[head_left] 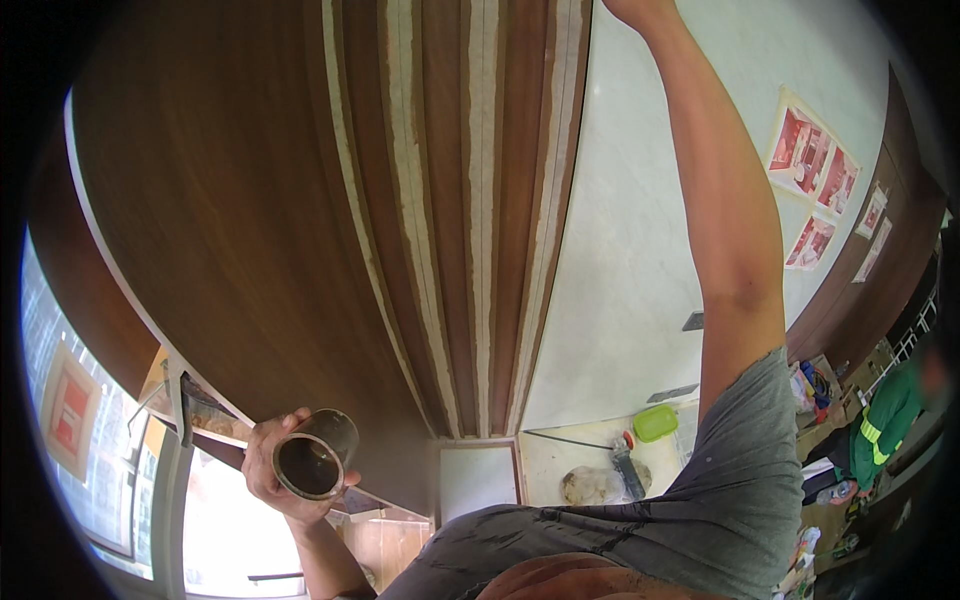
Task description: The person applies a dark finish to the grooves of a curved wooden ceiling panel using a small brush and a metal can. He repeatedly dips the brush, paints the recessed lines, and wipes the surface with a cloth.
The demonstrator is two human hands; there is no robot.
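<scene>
My left hand (268, 468) is closed around a see-through, cylindrical cup (342, 430) at the lower left. The cup is tilted, so its round mouth shows, with a dark inside; whether that is liquid cannot be made out. My right arm reaches straight up along the white marbled panel (640, 220). Only the wrist and base of my right hand (638, 10) show at the top edge; its fingers are out of the picture. Beside that arm stands a dark brown wood panel (230, 230) with upright grooves, edged by pale, rough-bordered strips (480, 200).
Low down lie a bright green plastic container (656, 423) and a tool with a dark body (629, 472). At the right, a person in a green top (885, 420) with reflective bands is among scattered goods. Printed pictures (800, 150) hang on the panel. A door handle (183, 405) juts out at left.
</scene>
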